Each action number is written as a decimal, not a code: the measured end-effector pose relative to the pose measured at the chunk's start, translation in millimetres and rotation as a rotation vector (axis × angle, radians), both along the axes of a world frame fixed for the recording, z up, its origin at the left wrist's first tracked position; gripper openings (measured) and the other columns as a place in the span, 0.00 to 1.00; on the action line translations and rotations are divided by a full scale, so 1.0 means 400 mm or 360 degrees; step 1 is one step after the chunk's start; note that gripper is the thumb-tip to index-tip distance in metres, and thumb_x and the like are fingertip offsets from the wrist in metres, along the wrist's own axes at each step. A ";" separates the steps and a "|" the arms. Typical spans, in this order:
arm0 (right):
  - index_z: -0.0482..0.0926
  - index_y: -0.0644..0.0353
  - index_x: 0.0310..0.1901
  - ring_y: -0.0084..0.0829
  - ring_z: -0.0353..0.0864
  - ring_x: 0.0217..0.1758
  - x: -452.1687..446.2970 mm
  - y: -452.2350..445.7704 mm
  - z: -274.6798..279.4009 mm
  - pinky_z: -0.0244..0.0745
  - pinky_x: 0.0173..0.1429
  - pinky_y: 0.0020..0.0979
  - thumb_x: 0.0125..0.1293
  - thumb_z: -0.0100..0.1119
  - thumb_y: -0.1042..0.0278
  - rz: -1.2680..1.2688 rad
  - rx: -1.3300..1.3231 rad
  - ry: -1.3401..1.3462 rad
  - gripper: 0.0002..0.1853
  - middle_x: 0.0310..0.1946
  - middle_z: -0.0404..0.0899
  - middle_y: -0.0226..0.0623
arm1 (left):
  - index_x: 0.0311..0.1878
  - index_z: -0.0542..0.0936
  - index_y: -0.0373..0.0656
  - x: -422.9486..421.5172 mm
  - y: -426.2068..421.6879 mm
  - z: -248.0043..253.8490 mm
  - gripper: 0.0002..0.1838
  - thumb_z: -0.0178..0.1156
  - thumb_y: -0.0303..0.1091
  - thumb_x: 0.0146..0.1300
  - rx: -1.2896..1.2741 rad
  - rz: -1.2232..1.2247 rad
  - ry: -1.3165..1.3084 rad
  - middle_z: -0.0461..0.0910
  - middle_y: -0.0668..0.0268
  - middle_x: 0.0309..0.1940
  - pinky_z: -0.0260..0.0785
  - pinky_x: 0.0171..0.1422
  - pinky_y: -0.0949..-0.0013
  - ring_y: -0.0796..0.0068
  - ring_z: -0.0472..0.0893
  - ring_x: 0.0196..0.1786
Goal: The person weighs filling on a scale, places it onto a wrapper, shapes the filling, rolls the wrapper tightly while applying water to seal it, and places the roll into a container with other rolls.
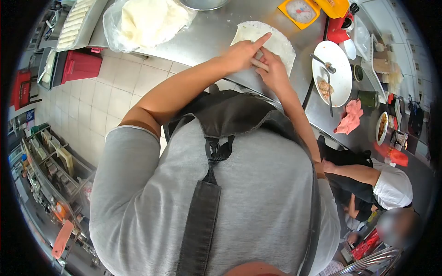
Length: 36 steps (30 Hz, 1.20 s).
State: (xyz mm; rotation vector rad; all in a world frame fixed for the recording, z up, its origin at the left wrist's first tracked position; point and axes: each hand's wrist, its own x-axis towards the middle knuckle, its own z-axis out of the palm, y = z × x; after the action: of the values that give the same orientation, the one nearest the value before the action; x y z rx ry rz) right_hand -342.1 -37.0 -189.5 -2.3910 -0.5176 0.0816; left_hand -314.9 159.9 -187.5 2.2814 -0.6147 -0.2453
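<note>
A thin, pale dough sheet (280,47) lies on the steel worktop with a rounded far edge. My left hand (240,56) is at its near left edge, with the index finger stretched out across the dough. My right hand (275,73) meets it from the right, its fingers crossing close to the left fingers. Between the hands, a narrow pale roll (260,65), apparently the near edge of the dough, is gripped by the fingers. The hands partly hide this edge.
A plastic bag with a large dough mass (145,23) sits left on the worktop (207,34). Rightward are a yellow scale (300,11), a white bowl (338,60) with spoons and filling, and a pink cloth (351,117). Another person (391,184) stands at lower right.
</note>
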 end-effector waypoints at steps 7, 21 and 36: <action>0.72 0.52 0.74 0.37 0.81 0.46 -0.016 -0.091 0.011 0.78 0.58 0.39 0.52 0.76 0.78 -0.0076 -0.0077 0.0049 0.44 0.41 0.85 0.36 | 0.86 0.50 0.63 -0.008 0.063 0.021 0.61 0.72 0.19 0.53 -0.0030 0.0008 -0.0072 0.83 0.58 0.41 0.76 0.55 0.53 0.53 0.83 0.45; 0.87 0.60 0.47 0.37 0.87 0.39 0.014 -0.141 0.050 0.81 0.48 0.36 0.64 0.71 0.69 -0.0326 0.0054 0.0354 0.11 0.39 0.87 0.41 | 0.84 0.59 0.56 0.090 0.153 -0.013 0.52 0.72 0.21 0.57 -0.0560 0.0082 0.0440 0.84 0.64 0.41 0.76 0.54 0.67 0.72 0.82 0.42; 0.90 0.58 0.51 0.43 0.78 0.47 0.002 -0.008 0.007 0.76 0.54 0.40 0.58 0.74 0.73 0.0007 0.0049 -0.0405 0.17 0.40 0.83 0.39 | 0.82 0.62 0.64 0.013 0.062 -0.021 0.48 0.68 0.20 0.60 -0.0497 -0.0134 -0.0061 0.88 0.66 0.55 0.78 0.62 0.55 0.55 0.83 0.56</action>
State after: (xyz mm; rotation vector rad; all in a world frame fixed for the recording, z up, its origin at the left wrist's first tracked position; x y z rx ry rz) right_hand -341.3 -40.1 -186.6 -2.3829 -0.6366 -0.2301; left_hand -309.7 184.9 -196.1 1.9663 -0.7166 -0.1350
